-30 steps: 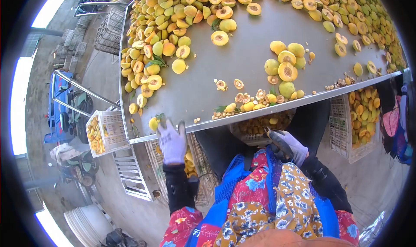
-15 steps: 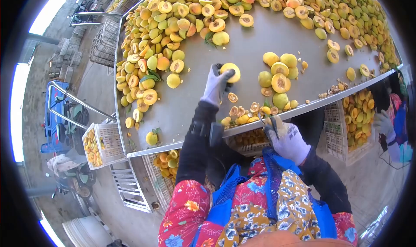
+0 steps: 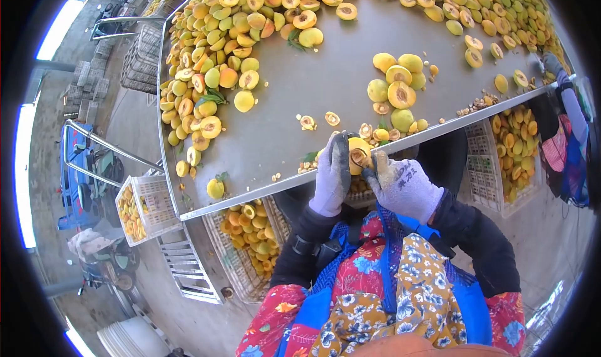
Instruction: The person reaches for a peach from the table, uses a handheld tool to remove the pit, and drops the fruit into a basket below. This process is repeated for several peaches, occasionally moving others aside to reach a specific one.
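Across the upper half of the view spreads a flat grey sheet-metal table with a raised rim [image 3: 300, 94], smooth and dull. A broad heap of round yellow-green peaches and cut halves [image 3: 219, 50] curves along its left and far sides, too many to count; the halves show orange flesh with dark, hollowed centres. Near the middle sits a small cluster of about seven such fruits [image 3: 395, 87]. Below the table edge stand three white latticed plastic crates: one at the left corner [image 3: 156, 188], one under the table [image 3: 228, 257] and one to the right [image 3: 485, 169], each holding halves.

At the near rim, the left hand in a pale knitted glove with a dark coated palm [image 3: 332, 172] is clasped round a yellow halved peach [image 3: 358, 151], held just above the table edge. The right hand in a pale printed glove [image 3: 404, 185] is curled, thumb against that fruit; what it grips cannot be told. One lone leafy peach [image 3: 215, 188] lies by the rim, and two small ruffled stone cut-outs [image 3: 307, 122] lie apart.
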